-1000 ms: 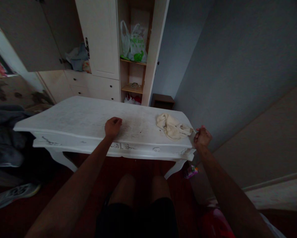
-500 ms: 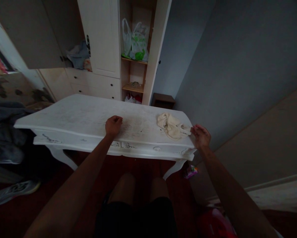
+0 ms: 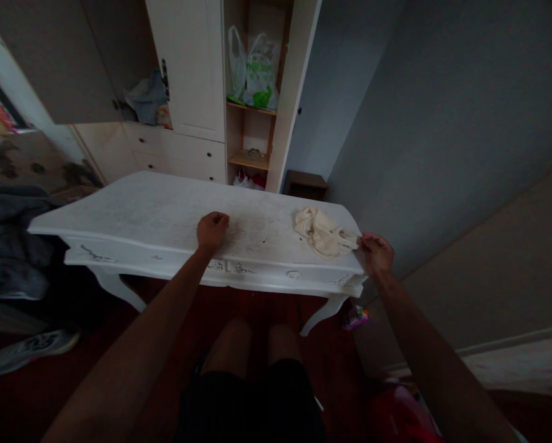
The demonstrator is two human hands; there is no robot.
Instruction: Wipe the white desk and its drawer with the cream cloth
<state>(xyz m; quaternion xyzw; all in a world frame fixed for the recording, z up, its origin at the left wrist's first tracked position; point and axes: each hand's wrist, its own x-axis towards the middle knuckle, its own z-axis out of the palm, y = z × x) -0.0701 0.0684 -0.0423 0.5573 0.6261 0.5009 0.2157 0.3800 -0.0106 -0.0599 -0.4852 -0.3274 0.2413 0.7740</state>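
Observation:
A crumpled cream cloth [image 3: 319,232] lies on the right part of a white table [image 3: 165,206] whose top has grey-brown smudges. My right hand [image 3: 377,251], at the table's right end, pinches a pulled-out tip of that cloth between thumb and fingers. Near the middle of the tabletop, my left hand [image 3: 212,231] rests with its fingers curled closed, and nothing shows in it. A darker smudged patch is just right of this hand. A few small dark specks dot the surface between it and the cloth.
Behind the table stands a white wardrobe [image 3: 190,80] with open doors and plastic bags [image 3: 260,77] on a shelf. Dark clothes [image 3: 12,240] are heaped at left, above a shoe [image 3: 31,352]. A grey wall [image 3: 442,154] runs along the right. A purple box [image 3: 355,317] sits by the table leg.
The view has shifted very slightly. Both hands keep about the same places on the table, and the right one still pinches the cloth's tip.

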